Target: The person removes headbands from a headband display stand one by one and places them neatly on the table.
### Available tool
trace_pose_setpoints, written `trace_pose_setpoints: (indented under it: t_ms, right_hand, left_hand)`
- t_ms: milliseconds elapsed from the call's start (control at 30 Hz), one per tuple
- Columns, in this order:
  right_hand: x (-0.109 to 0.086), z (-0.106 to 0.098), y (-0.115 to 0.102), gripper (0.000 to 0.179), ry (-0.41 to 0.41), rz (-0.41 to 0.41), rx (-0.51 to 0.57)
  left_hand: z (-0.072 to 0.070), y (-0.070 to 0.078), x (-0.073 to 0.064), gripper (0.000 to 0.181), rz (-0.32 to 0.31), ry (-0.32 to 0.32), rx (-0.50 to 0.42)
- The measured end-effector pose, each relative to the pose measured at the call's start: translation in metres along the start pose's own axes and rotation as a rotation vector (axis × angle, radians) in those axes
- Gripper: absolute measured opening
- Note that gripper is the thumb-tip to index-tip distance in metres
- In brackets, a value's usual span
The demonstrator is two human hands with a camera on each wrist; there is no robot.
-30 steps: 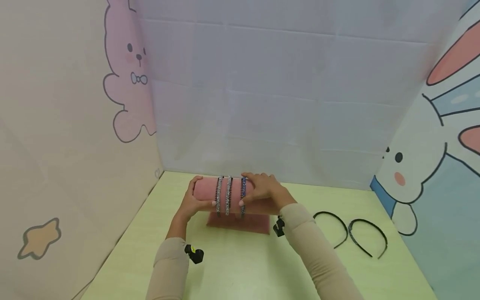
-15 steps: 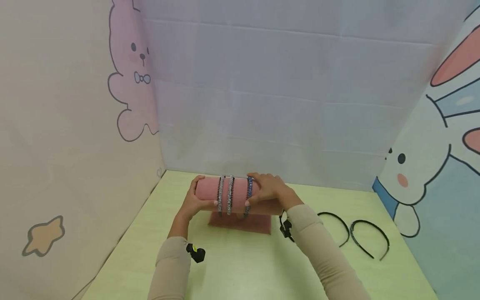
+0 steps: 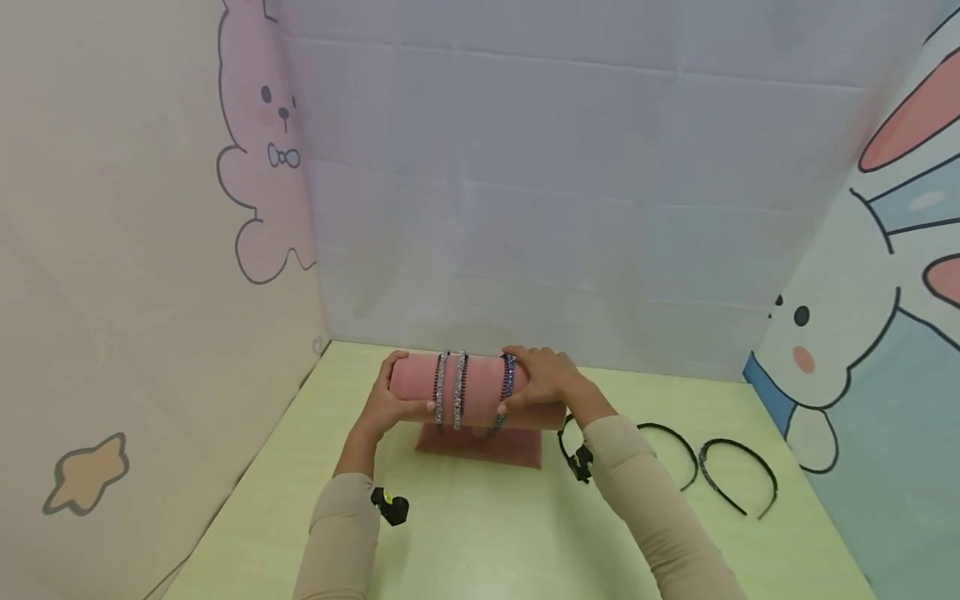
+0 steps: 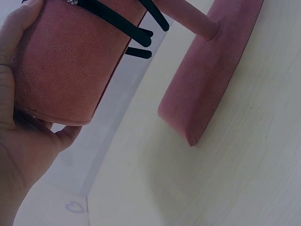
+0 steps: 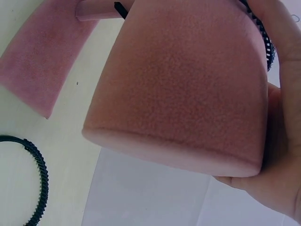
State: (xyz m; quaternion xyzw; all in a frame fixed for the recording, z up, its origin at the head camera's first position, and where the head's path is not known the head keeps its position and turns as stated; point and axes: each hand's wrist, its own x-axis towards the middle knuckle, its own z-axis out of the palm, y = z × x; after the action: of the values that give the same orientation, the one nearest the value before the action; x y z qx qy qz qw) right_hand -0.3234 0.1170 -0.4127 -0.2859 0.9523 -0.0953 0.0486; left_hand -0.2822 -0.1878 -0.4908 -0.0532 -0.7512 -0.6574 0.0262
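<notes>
A pink velvet headband stand (image 3: pixel 483 379) has a horizontal cylinder above a flat pink base (image 3: pixel 476 447). Two silver sparkly headbands (image 3: pixel 459 392) sit round its left half, side by side. Further right on the cylinder is a blue sparkly headband (image 3: pixel 509 377). My left hand (image 3: pixel 381 408) grips the cylinder's left end, its thumb along the front near the first silver headband. With thumb and fingers my right hand (image 3: pixel 549 375) holds the blue headband, palm over the cylinder's right end. In the right wrist view, the cylinder (image 5: pixel 174 89) hides most of that headband.
On the pale table (image 3: pixel 480 533), to the right, lie a black headband (image 3: pixel 678 442) and a dark patterned headband (image 3: pixel 738 467). Another dark headband (image 3: pixel 561 437) shows partly beside the right wrist. Behind the stand rises a pale cloth wall (image 3: pixel 525 208).
My right hand has slid the blue headband to the right along the cylinder, away from the silver ones. My left hand keeps its hold on the left end.
</notes>
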Motion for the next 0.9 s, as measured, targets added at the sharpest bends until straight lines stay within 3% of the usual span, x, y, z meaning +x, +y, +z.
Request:
trace_pose_setpoints:
  t_ms: [267, 900]
  right_hand:
    - [-0.007, 0.003, 0.005, 0.105, 0.055, -0.022, -0.011]
    - [-0.021, 0.01, 0.02, 0.105, 0.144, -0.04, 0.124]
  left_hand:
    - [0.0, 0.0, 0.001, 0.104, 0.007, 0.002, 0.0]
    - [0.002, -0.002, 0.003, 0.102, 0.021, 0.005, -0.017]
